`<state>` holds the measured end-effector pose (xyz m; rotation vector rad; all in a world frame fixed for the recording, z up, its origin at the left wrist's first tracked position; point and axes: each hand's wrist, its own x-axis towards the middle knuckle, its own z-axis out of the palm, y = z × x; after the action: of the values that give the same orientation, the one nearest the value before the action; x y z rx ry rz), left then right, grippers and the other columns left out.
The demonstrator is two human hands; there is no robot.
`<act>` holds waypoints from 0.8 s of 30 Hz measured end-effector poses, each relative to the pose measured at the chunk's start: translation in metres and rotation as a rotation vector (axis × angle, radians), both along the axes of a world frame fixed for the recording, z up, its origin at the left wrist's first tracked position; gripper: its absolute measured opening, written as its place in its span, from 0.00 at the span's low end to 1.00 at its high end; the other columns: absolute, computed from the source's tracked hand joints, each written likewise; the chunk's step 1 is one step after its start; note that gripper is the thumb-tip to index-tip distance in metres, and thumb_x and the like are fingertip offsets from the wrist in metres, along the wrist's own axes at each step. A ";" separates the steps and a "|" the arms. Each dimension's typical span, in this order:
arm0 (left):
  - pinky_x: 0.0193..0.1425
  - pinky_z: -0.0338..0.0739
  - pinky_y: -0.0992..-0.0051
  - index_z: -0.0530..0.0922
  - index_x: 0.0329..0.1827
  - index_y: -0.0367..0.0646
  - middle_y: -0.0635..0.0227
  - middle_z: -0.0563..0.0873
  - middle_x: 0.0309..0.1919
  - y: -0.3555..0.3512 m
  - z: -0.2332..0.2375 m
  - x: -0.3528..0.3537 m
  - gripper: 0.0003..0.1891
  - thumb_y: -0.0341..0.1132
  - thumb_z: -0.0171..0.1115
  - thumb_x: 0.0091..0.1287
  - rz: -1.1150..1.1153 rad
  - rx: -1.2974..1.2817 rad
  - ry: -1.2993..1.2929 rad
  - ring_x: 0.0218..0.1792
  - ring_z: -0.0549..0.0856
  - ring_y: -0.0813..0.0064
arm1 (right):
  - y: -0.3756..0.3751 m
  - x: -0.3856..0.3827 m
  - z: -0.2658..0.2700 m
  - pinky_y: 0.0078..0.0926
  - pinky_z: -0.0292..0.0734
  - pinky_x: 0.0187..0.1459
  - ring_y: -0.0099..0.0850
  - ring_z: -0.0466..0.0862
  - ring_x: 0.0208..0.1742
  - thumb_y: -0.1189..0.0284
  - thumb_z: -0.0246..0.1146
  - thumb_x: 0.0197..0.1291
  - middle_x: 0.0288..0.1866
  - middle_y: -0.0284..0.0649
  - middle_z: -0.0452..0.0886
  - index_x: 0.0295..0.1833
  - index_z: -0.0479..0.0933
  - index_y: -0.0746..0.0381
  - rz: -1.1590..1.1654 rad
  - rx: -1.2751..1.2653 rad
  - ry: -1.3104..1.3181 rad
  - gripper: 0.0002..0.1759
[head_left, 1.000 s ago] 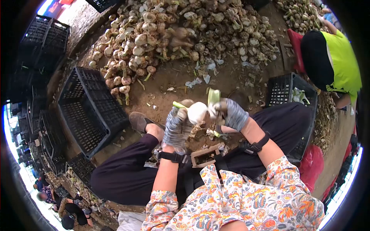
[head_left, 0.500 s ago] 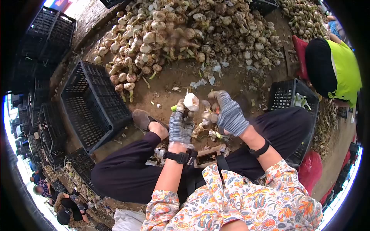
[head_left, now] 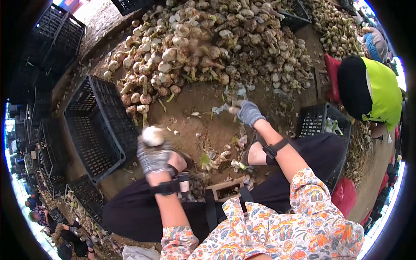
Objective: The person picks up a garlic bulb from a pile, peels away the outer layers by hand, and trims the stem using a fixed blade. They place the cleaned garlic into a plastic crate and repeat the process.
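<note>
My left hand (head_left: 154, 154), in a grey glove, is closed around a white peeled garlic bulb (head_left: 153, 136). Motion smears both; they are near the right side of a black crate (head_left: 123, 130). In a matching glove, my right hand (head_left: 248, 113) is stretched forward over the dirt floor, short of the heap of garlic bulbs (head_left: 190, 47). Its fingers are bent inward, and what they hold, if anything, cannot be made out. Between my legs lie garlic skins and cut stalks (head_left: 214, 160), in front of a small wooden frame (head_left: 225, 189).
Another black crate (head_left: 312, 119) stands by my right knee, with pale stalks inside. Beyond it sits a person in a bright yellow top (head_left: 381, 86). Stacked crates (head_left: 56, 34) line the left side. A red sack (head_left: 343, 197) lies at my right.
My left hand has swung left with the garlic bulb, away from my right hand. My right hand has moved slightly forward and left. The view has shifted a little.
</note>
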<state>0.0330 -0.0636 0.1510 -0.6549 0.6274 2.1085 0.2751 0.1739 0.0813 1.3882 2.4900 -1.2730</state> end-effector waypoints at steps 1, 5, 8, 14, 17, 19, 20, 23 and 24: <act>0.53 0.76 0.53 0.72 0.50 0.34 0.53 0.79 0.46 -0.020 -0.008 -0.032 0.20 0.38 0.58 0.59 0.045 0.197 -0.064 0.46 0.78 0.53 | 0.021 -0.011 -0.019 0.39 0.72 0.49 0.46 0.78 0.46 0.56 0.61 0.53 0.47 0.55 0.77 0.47 0.78 0.61 -0.002 0.060 -0.144 0.22; 0.57 0.74 0.53 0.66 0.58 0.34 0.45 0.69 0.58 -0.053 0.030 -0.079 0.27 0.46 0.55 0.63 0.406 -0.038 0.330 0.55 0.74 0.53 | 0.068 -0.069 -0.010 0.39 0.71 0.54 0.47 0.76 0.52 0.60 0.60 0.54 0.55 0.56 0.72 0.54 0.74 0.59 -0.099 0.286 -0.086 0.23; 0.59 0.72 0.56 0.65 0.59 0.34 0.46 0.69 0.59 -0.046 0.027 -0.080 0.26 0.47 0.51 0.66 0.341 -0.031 0.443 0.57 0.73 0.57 | 0.103 -0.113 -0.032 0.39 0.71 0.52 0.48 0.75 0.53 0.61 0.61 0.51 0.52 0.53 0.75 0.54 0.72 0.64 -0.162 0.345 -0.261 0.26; 0.49 0.77 0.75 0.65 0.62 0.39 0.55 0.74 0.55 0.040 0.028 -0.008 0.23 0.38 0.55 0.65 -0.191 -0.334 0.538 0.50 0.78 0.68 | 0.108 -0.145 -0.048 0.37 0.72 0.53 0.47 0.74 0.55 0.65 0.60 0.53 0.56 0.52 0.73 0.58 0.70 0.63 -0.144 0.211 -0.384 0.26; 0.53 0.75 0.73 0.61 0.67 0.49 0.55 0.73 0.56 0.057 0.012 0.027 0.31 0.33 0.61 0.59 -0.389 -0.521 0.825 0.52 0.77 0.67 | 0.061 -0.110 -0.015 0.35 0.74 0.48 0.46 0.78 0.48 0.65 0.59 0.55 0.48 0.49 0.79 0.50 0.75 0.64 -0.102 0.425 0.106 0.19; 0.57 0.72 0.69 0.56 0.69 0.50 0.53 0.67 0.61 0.063 -0.001 0.047 0.35 0.31 0.61 0.58 -0.510 -0.460 0.889 0.55 0.74 0.64 | 0.037 -0.090 0.034 0.29 0.74 0.45 0.37 0.80 0.42 0.67 0.59 0.55 0.41 0.44 0.81 0.45 0.78 0.64 0.034 0.134 0.268 0.15; 0.58 0.70 0.69 0.55 0.70 0.49 0.52 0.64 0.63 0.067 0.008 0.055 0.37 0.31 0.63 0.57 -0.579 -0.371 0.882 0.57 0.73 0.65 | 0.026 -0.077 0.051 0.23 0.74 0.43 0.29 0.80 0.38 0.68 0.60 0.55 0.37 0.41 0.82 0.43 0.78 0.65 0.124 0.061 0.286 0.13; 0.59 0.69 0.73 0.59 0.67 0.42 0.62 0.72 0.58 0.066 -0.014 0.077 0.35 0.27 0.65 0.56 -0.660 -0.080 0.796 0.56 0.73 0.71 | -0.004 -0.049 0.103 0.17 0.74 0.30 0.20 0.78 0.28 0.65 0.63 0.55 0.32 0.33 0.81 0.44 0.79 0.63 0.004 -0.431 0.422 0.15; 0.60 0.68 0.73 0.61 0.65 0.39 0.62 0.73 0.57 0.065 -0.012 0.084 0.35 0.28 0.67 0.55 -0.697 -0.048 0.787 0.56 0.73 0.71 | -0.013 -0.041 0.113 0.17 0.74 0.30 0.20 0.78 0.28 0.65 0.63 0.55 0.32 0.33 0.81 0.44 0.79 0.63 -0.003 -0.435 0.417 0.15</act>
<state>0.1174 0.0015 0.1392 0.3882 1.1328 1.6202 0.2344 0.1605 0.1940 1.1101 2.2073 -2.1289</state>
